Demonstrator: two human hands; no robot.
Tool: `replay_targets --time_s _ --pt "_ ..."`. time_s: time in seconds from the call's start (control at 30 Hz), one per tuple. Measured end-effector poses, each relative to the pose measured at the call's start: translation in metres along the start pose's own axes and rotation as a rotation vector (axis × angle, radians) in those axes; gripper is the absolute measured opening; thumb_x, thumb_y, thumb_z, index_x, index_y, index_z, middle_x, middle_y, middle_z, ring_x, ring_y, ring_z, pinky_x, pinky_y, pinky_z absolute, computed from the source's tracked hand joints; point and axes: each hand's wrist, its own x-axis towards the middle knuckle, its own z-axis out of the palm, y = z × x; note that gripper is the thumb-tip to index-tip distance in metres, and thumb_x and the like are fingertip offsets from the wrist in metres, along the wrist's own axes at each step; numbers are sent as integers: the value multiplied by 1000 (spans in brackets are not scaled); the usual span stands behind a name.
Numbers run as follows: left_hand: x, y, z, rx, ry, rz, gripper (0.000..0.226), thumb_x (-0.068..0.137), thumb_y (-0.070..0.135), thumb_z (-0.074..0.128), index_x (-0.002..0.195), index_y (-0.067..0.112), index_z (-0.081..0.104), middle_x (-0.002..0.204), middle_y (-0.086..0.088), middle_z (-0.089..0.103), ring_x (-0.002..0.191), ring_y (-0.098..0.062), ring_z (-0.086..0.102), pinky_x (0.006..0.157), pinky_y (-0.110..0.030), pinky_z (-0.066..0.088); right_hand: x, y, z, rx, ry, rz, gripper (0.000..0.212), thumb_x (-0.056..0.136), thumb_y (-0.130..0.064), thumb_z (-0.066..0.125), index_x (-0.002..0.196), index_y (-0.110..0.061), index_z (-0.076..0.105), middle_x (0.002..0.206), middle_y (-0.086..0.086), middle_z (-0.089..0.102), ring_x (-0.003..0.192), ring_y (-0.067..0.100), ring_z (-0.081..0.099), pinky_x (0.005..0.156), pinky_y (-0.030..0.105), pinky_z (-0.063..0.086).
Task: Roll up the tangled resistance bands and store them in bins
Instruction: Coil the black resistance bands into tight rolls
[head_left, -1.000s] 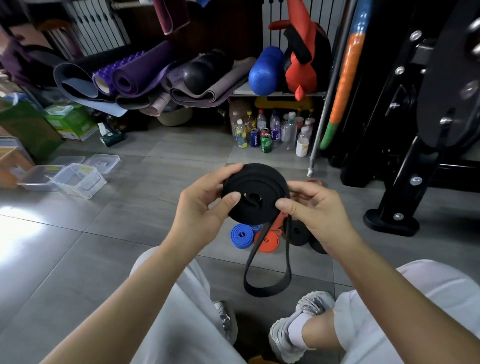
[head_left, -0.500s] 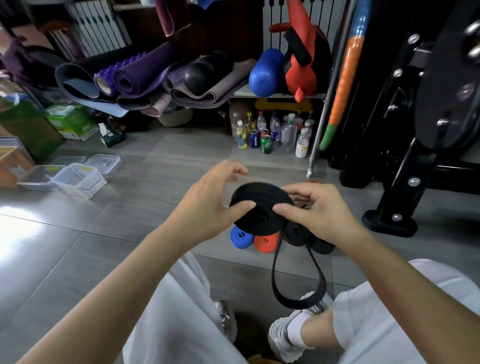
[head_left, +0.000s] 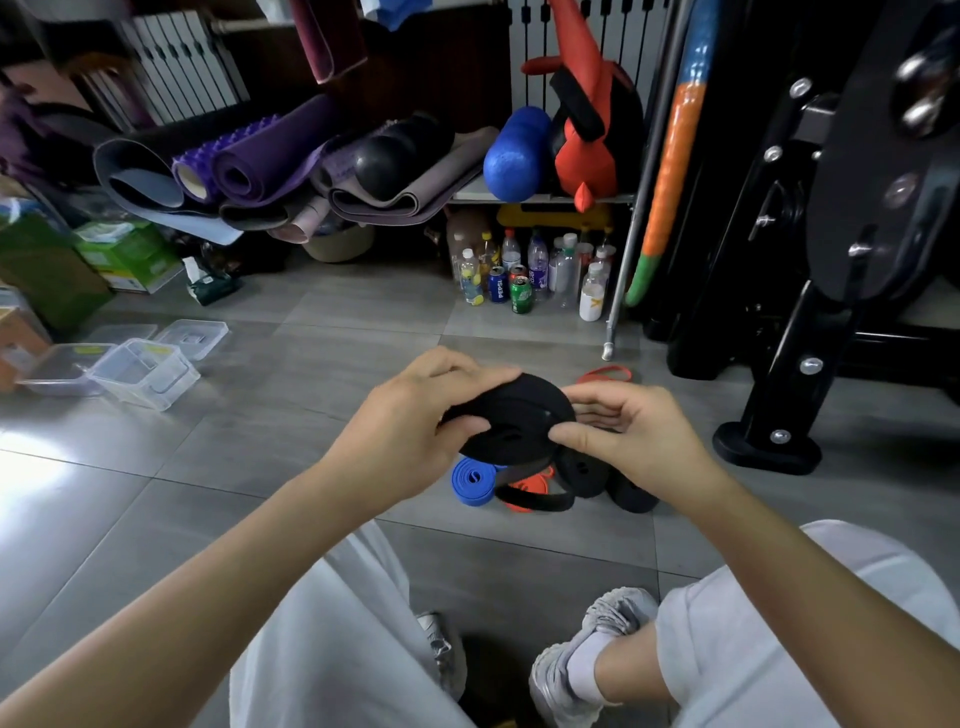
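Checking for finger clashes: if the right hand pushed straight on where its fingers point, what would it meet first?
Past the black band roll it pinches, the right hand likely meets the left hand.

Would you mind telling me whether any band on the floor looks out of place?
Yes: a thin red band lies loose and unrolled on the floor beyond the held black roll, apart from the blue roll and orange roll nearer the person.

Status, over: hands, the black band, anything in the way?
Left hand, right hand both pinching black band roll. Short tail loop hangs below. Rolled bands on floor underneath; clear bins off left.
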Motion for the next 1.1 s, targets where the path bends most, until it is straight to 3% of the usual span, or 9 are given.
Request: replay_targets --time_s 0.1,0.2,0.4,0.53,0.67,0.8,0.9,0.97,1.1 --pt "-3 2 5 -116 63 -88 51 84 11 64 124 40 54 106 22 48 98 8 48 75 -8 44 7 -3 1 -18 -9 -15 40 68 0 77 90 -32 66 79 -22 71 80 -2 67 78 13 50" --pt "-5 3 7 -182 13 -157 57 83 6 66 116 47 45 111 20 49 101 6 48 83 -24 51 11 -9 0 -90 -30 -31 36 69 -4 79 88 -33 67 74 -25 70 71 -6 65 70 9 47" --pt "4 18 0 122 -246 -111 54 87 29 63 135 33 38 122 12 56 107 -9 54 87 -21 42 15 -16 5 -401 -167 -57 25 71 -20 80 92 -32 72 67 -37 61 73 -11 62 69 8 47" --pt "9 13 1 22 -160 -117 42 85 16 64 124 30 56 117 15 63 103 -3 55 84 -9 40 17 -16 4 -348 -151 -60 30 73 -19 79 88 -41 67 74 -31 66 76 -9 63 69 7 44" --pt "5 5 3 -217 -46 -187 39 82 9 68 107 39 61 99 30 62 98 3 57 88 -26 51 14 -11 -1 -226 -132 -7 35 74 -12 78 95 -38 67 89 -14 72 85 0 67 82 20 51" --pt "-1 -2 7 -311 -47 -237 50 83 13 66 111 52 52 100 23 60 99 -2 58 88 -36 53 13 -6 -4 -225 -133 16 31 73 -11 77 92 -34 68 88 -14 72 84 0 67 83 21 52" --pt "-8 -3 11 -81 -173 -131 57 82 23 60 129 48 39 110 25 50 102 -1 53 87 -34 51 15 -4 3 -284 -173 31 28 73 -13 79 87 -36 68 80 -17 70 78 -6 65 78 16 50" --pt "-10 -3 16 161 -209 -10 61 80 35 54 133 51 29 121 18 48 103 -7 56 78 -33 54 16 -2 10 -334 -208 43 18 71 -28 78 87 -32 70 82 -12 72 80 1 67 79 26 53" --pt "-11 -8 23 237 -101 116 46 81 36 45 126 41 48 113 12 56 90 -14 63 63 -28 54 18 -1 15 -296 -203 37 25 70 -25 79 93 -33 72 88 -11 73 85 3 67 82 31 54"
